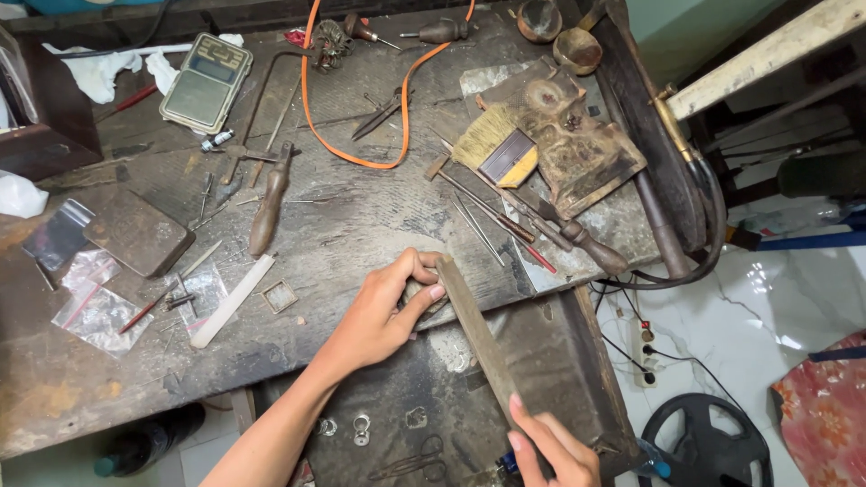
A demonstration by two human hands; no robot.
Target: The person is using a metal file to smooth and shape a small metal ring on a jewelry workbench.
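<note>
Right hand (552, 448), nearest lens: fingers (523, 424) clamped on near end of long flat dark metal file (475, 329). File axis runs diagonally up-left to left hand (388, 311), fingers pinching small item, unidentifiable, at worn wooden tabletop (361, 216) edge.

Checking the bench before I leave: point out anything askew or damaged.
The orange cord loops loosely among the tools. The workbench surface is heavily scarred and stained. A power strip lies on the floor with trailing cables.

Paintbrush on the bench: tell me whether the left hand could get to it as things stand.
Probably not freely: the left hand pinches a small piece against the long file. The paintbrush lies uncovered beyond it, nothing between but thin tools.
</note>
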